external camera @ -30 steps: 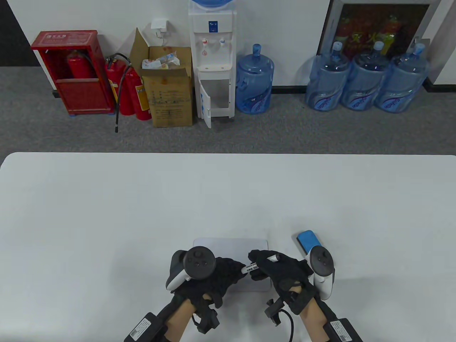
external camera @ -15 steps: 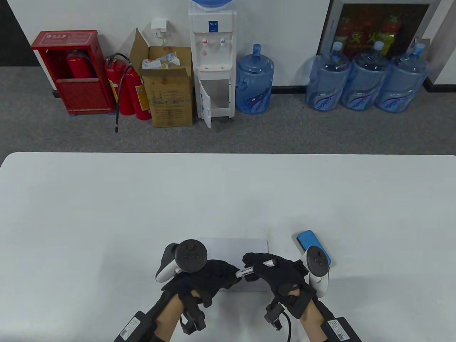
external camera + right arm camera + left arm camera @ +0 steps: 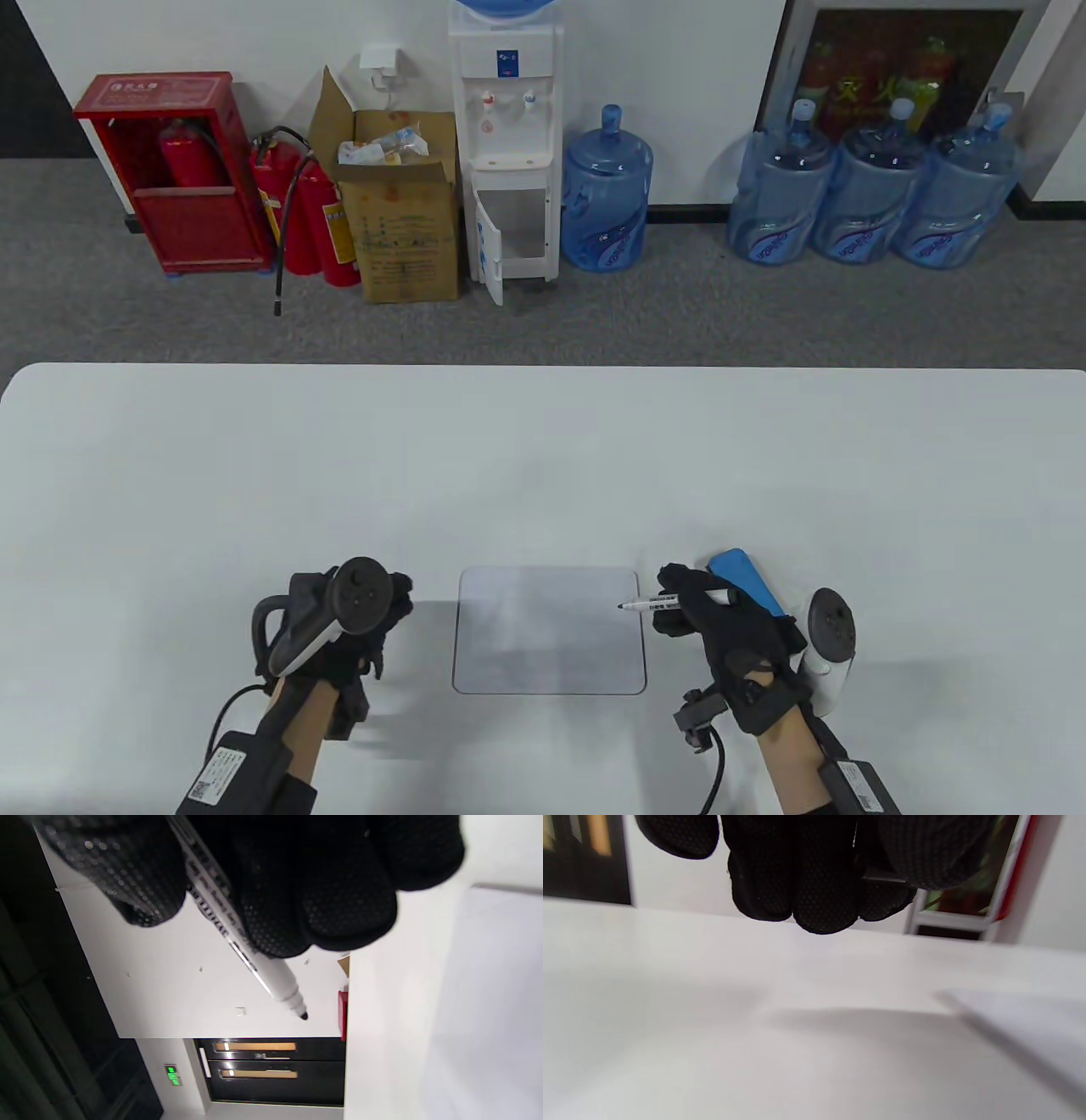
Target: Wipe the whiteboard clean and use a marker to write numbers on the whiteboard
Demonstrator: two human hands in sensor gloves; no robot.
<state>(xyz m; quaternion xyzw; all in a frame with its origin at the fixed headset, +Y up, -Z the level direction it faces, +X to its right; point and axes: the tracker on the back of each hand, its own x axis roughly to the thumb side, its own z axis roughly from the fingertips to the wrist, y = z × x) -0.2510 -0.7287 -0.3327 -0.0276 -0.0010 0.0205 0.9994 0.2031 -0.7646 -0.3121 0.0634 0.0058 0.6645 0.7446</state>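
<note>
The whiteboard (image 3: 547,632) lies flat near the table's front edge, its surface blank with faint smears. My right hand (image 3: 672,604) pinches a white marker (image 3: 653,603), which is uncapped, with its dark tip pointing left over the board's right edge. The right wrist view shows the marker (image 3: 271,974) between thumb and fingers, tip bare, with the whiteboard (image 3: 492,1005) beside it. My left hand (image 3: 386,613) hovers left of the board with curled fingers. In the left wrist view a small dark piece, the marker cap (image 3: 882,879), shows between the fingers (image 3: 818,899).
A blue-topped eraser (image 3: 747,579) lies on the table (image 3: 254,475) just behind my right hand. On the floor beyond the table's far edge stand a water dispenser (image 3: 507,144), a cardboard box, fire extinguishers and water jugs.
Both hands were together on the capped marker over the board. The left hand has pulled away left with the cap; the right hand has moved right with the marker, tip now bare.
</note>
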